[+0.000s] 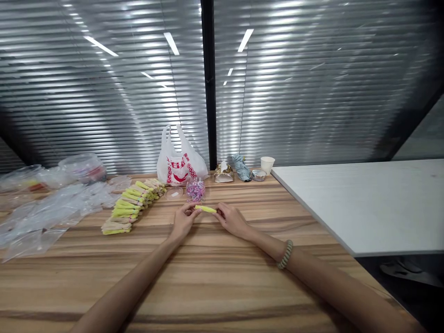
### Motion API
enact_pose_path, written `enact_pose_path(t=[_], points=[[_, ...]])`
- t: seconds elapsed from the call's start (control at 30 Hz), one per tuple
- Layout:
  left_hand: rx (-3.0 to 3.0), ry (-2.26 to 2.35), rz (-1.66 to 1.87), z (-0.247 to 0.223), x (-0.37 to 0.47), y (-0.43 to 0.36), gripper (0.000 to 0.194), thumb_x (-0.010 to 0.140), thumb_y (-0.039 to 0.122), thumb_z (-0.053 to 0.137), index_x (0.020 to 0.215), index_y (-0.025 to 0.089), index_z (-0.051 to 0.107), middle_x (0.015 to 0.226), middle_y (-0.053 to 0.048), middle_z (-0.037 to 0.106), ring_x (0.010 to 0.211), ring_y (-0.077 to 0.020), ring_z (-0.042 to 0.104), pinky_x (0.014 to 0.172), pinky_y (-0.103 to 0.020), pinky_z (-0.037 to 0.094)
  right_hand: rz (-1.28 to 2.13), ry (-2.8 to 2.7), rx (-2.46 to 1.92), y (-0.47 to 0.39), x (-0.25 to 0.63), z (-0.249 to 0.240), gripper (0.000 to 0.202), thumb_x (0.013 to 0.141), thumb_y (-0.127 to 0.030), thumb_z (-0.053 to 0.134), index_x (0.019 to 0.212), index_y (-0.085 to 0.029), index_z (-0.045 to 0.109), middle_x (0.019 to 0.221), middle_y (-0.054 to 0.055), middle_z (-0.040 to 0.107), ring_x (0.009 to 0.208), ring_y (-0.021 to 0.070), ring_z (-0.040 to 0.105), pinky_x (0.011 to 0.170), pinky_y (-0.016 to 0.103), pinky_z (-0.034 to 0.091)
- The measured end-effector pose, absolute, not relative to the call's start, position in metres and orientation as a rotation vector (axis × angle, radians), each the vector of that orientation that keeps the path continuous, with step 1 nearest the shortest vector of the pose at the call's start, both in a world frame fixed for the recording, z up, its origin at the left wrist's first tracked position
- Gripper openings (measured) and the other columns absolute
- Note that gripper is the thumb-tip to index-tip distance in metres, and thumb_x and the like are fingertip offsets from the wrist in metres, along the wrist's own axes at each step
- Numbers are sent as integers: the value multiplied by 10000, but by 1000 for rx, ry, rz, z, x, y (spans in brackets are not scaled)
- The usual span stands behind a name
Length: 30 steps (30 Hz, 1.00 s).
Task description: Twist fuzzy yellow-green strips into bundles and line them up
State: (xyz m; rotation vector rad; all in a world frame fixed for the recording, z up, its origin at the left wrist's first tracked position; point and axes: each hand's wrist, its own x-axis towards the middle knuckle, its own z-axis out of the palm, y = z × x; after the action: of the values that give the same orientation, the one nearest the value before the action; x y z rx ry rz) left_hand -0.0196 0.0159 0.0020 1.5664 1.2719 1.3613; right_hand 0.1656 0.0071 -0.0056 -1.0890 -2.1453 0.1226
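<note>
A small, narrow yellow bundle (206,209) is held level between my two hands over the table. My left hand (183,220) pinches its left end between thumb and fingers. At the other end, the fingers of my right hand (231,218) are closed on it. Just beyond my left hand stands a clear round tub (195,189) of tiny pink and purple pieces, too small to make out. To the left lies a long stacked row of yellow and beige bundles (130,203), with coloured ties around their middles.
Clear plastic bags (55,210) and clear containers (83,167) cover the left side. At the back are a white carrier bag (181,162), a clear lid (174,194), a tissue pack (224,173), a crumpled blue wrapper (242,167), a round tin (258,175) and a paper cup (267,164). A white table (367,203) adjoins right.
</note>
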Motion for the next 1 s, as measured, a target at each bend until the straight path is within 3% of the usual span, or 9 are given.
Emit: enact_pose_path(t=[0.5, 1.0], points=[[1587, 1261, 1396, 4, -18, 15, 288, 644, 354, 606, 824, 137, 664, 831, -70, 671, 722, -182, 592, 652, -278, 461, 150, -2145, -1090, 6, 166, -5, 75, 845, -223, 458, 839, -176, 516, 749, 22, 580, 636, 126, 516, 579, 218, 340], [1834, 1214, 1361, 1, -20, 15, 319, 734, 265, 525, 1024, 171, 620, 969, -81, 614, 803, -167, 565, 671, -272, 471, 212, -2055, -1113, 11, 166, -6, 87, 838, -240, 470, 849, -179, 532, 717, 9, 585, 626, 123, 524, 575, 217, 352]])
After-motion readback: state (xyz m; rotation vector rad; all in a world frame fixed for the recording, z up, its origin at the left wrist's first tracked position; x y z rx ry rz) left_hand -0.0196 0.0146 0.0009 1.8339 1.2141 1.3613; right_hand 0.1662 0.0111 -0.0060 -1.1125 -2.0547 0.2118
